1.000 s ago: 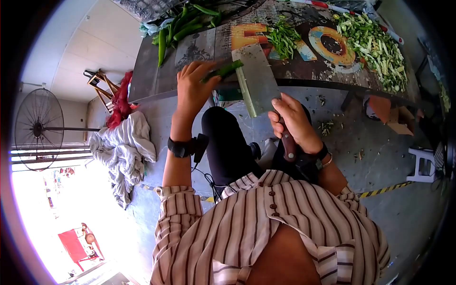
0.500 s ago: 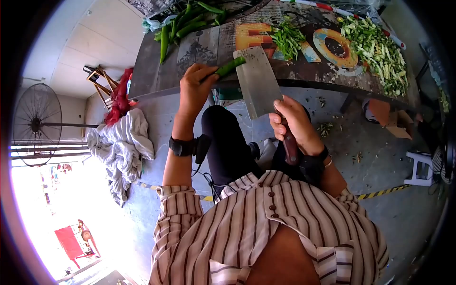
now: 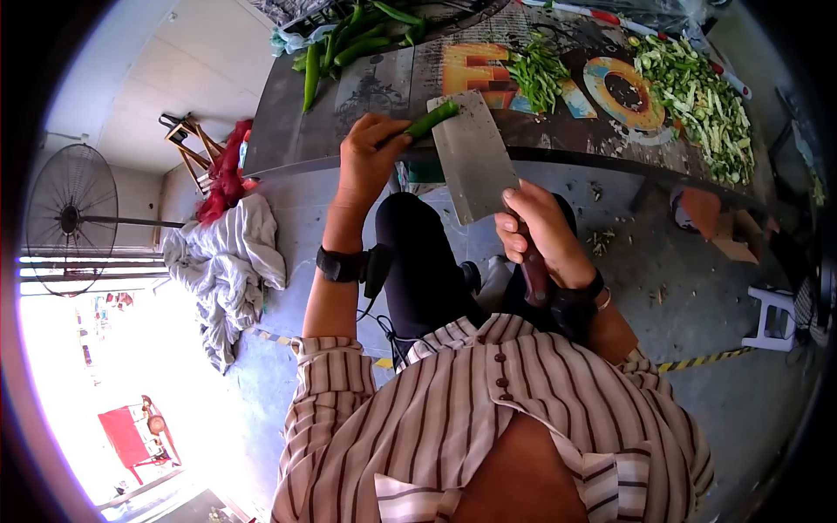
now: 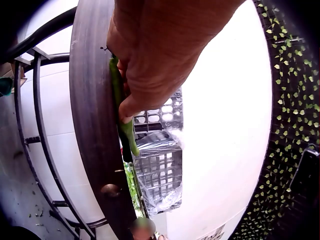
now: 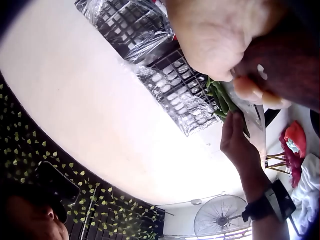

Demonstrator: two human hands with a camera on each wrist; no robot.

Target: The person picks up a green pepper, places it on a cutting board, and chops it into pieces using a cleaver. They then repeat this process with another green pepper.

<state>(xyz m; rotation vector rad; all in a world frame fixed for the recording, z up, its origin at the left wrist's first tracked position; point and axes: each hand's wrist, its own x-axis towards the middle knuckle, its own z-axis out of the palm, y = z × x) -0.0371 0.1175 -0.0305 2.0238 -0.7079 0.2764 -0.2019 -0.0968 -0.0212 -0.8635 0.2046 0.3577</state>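
green pepper (image 3: pixel 427 125) and cleaver (image 3: pixel 473 166) held at a table (image 3: pixel 292 122)

at left, whole green peppers (image 3: pixel 311 80) lie on the tabletop. the left hand (image 3: pixel 368 157), its fingers spread and blurred a second ago, now pinches the green pepper near the table's front edge; the pepper's tip overlaps the blade's upper corner, contact uncertain. a heap of sliced greens (image 3: pixel 536 74) lies beyond. the right hand's (image 3: pixel 545 234) fingers wrap the cleaver's brown handle (image 3: pixel 534 281), as before. a larger chopped pile (image 3: pixel 711 113) sits at far right.
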